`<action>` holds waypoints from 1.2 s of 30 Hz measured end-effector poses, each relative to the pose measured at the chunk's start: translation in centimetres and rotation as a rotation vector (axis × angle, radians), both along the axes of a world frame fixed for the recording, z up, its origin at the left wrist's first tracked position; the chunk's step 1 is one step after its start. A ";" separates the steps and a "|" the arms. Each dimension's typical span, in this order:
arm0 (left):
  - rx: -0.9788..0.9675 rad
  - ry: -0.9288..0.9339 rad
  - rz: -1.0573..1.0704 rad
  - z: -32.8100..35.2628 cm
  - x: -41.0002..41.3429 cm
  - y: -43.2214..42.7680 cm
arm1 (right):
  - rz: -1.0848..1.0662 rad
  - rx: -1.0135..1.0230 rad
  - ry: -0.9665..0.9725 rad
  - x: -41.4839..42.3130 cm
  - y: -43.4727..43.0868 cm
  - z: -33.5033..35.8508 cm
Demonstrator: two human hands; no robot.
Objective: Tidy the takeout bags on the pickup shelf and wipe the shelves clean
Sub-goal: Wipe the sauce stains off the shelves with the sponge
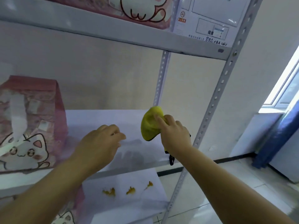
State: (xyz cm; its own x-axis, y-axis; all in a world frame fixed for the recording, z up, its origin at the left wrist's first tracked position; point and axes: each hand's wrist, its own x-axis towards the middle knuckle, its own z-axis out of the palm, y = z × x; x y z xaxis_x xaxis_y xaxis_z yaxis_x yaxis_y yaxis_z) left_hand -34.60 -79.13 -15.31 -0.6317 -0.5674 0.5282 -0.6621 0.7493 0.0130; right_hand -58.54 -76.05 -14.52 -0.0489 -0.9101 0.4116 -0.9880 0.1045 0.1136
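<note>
My right hand (pixel 175 132) grips a bunched yellow cloth (pixel 150 125) just above the right part of the middle shelf (pixel 103 117), which is white. My left hand (pixel 103 141) hovers over the shelf's front middle with fingers loosely curled, holding nothing. A pink takeout bag with a cat drawing (pixel 27 125) stands upright at the left of this shelf. Another pink cat bag (pixel 139 12) sits on the shelf above. On the lower shelf (pixel 145 198) lie three orange-yellow stains (pixel 130 190), and part of a third pink bag (pixel 68 214) shows at its left.
White perforated metal uprights (pixel 213 101) frame the shelf's right side. A notice sheet (pixel 210 18) hangs at the top right. Beyond the rack are a tiled floor (pixel 226 183), a blue post (pixel 271 143) and a window (pixel 288 88).
</note>
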 end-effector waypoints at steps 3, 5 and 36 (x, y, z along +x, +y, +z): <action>0.064 -0.011 0.049 -1.2 -0.3 -1.3 | 0.109 0.306 -0.200 -0.2 -1.8 -2.0; 0.094 0.007 0.074 -2.1 -0.6 -2.4 | 0.116 0.489 -0.309 -0.4 -2.6 -3.0; 0.491 -0.195 0.342 -6.4 -6.5 -15.3 | -0.462 0.033 -0.593 -8.6 -21.3 -5.9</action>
State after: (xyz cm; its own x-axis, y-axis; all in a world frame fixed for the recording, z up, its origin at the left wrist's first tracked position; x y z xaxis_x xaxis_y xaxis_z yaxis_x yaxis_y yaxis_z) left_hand -41.09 -94.46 -21.73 -0.4303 -0.9014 0.0485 -0.8881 0.4323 0.1564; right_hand -67.16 -97.33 -20.47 -0.6341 -0.7543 0.1703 -0.7408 0.5294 -0.4134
